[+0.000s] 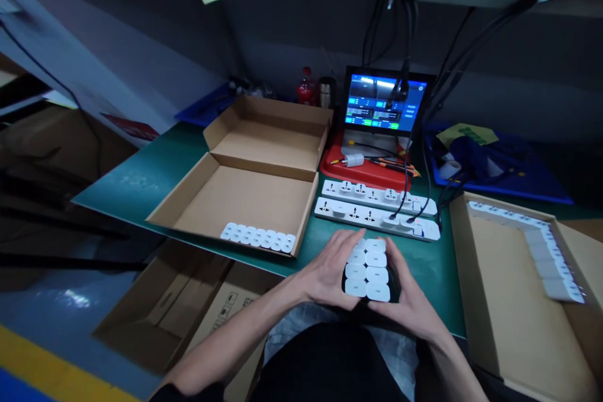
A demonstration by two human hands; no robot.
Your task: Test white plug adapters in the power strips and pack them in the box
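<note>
Between my two hands, at the front edge of the green table, is a block of several white rounded pieces (367, 274) in two columns. My left hand (332, 270) wraps round its left side, and my right hand (409, 298) closes round its right side. Something dark shows beneath the pieces, mostly hidden. To the left, an open cardboard box (245, 198) has a row of white pieces (258, 237) along its near right edge. On the right, another cardboard box (509, 282) holds white pieces (549, 251) along its far and right sides.
Two white power strips (377, 218) with plugged cables lie just beyond my hands. Behind them are a red tray (339, 166) and a lit screen (382, 103). A blue tray (532, 182) stands at the back right. Black cables (409, 6) hang from above.
</note>
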